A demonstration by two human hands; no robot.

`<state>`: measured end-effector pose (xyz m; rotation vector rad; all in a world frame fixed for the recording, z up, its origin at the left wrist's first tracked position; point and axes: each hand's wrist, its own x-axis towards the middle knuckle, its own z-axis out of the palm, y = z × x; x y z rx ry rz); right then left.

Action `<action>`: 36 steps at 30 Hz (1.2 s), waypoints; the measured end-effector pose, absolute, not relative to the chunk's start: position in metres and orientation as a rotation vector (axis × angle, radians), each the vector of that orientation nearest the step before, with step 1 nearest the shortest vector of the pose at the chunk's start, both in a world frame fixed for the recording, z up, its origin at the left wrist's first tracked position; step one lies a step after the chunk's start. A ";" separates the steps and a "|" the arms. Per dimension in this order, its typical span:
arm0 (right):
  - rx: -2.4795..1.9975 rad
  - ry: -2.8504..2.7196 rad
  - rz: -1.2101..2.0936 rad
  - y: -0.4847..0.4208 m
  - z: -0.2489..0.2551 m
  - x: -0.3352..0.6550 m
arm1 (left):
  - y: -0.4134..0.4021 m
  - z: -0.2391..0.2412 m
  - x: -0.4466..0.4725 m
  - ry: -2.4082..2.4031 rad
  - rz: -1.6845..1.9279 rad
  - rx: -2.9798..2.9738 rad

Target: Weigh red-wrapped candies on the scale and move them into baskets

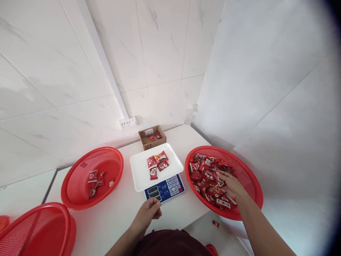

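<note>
My right hand (231,185) lies palm down in the red basket (252,177) on the right, fingers stretched over a heap of red snack packets (206,174); whether it grips one is hidden. My left hand (149,209) rests on the white table just in front of the scale's blue keypad (167,187), fingers curled in with nothing visible in them. A white tray (141,170) sits on the scale and carries several red packets (157,163).
A second red basket (80,170) at the left holds a few packets. A third red basket (34,227) is at the near left corner. A small cardboard box (151,137) stands by the tiled wall. One packet (215,223) lies on the floor.
</note>
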<state>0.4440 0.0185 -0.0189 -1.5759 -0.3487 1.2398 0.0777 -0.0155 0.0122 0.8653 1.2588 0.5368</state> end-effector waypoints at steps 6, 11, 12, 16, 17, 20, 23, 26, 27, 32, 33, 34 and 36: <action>-1.375 -0.454 1.535 0.005 0.007 0.384 | -0.012 0.022 0.093 1.171 0.495 0.978; -1.212 -0.706 1.869 -0.014 0.025 0.305 | -0.010 0.029 0.118 1.020 0.513 1.086; -1.186 -0.702 1.900 -0.017 0.026 0.293 | -0.010 0.030 0.121 1.010 0.521 1.069; -1.214 -0.500 1.860 -0.021 0.019 0.281 | -0.011 0.033 0.112 1.091 0.552 0.937; -1.238 -0.423 1.805 -0.020 0.016 0.286 | -0.011 0.033 0.106 1.121 0.569 0.898; -1.260 -0.152 1.622 -0.015 0.009 0.312 | -0.011 0.028 0.082 1.221 0.653 0.740; -1.245 0.081 1.508 -0.011 0.008 0.340 | -0.014 0.019 0.056 1.313 0.750 0.539; -1.240 0.134 1.439 -0.010 0.008 0.355 | -0.017 0.013 0.037 1.377 0.828 0.381; -1.240 0.120 1.428 -0.010 0.007 0.357 | -0.018 0.012 0.033 1.388 0.842 0.344; -1.259 0.055 1.385 -0.010 0.005 0.352 | -0.021 0.011 0.024 1.399 0.867 0.283; -1.270 0.026 1.384 -0.009 0.005 0.350 | -0.022 0.011 0.024 1.395 0.863 0.295; -1.286 -0.012 1.396 -0.009 0.006 0.347 | -0.023 0.012 0.025 1.390 0.857 0.314; -1.339 -0.115 1.450 -0.010 0.011 0.340 | -0.024 0.013 0.029 1.367 0.830 0.373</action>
